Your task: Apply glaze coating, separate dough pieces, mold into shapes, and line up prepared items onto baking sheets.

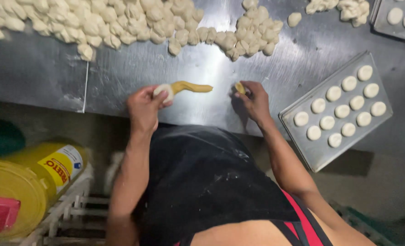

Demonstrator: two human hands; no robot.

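Note:
My left hand (143, 105) grips a white dough piece (164, 90) together with a yellow strip of filling (193, 87) that sticks out to the right. Fingers of my right hand (255, 99) pinch a small yellow lump of filling (240, 88). Both hands hover over the near edge of the steel table (175, 68). A metal baking tray (323, 152) with several round flattened dough pieces (341, 111) lies just right of my right hand.
A long heap of cut dough pieces (120, 23) runs along the far side of the table. A second tray (387, 27) sits at the top right corner. Yellow containers (52, 166) rest on a white rack at lower left.

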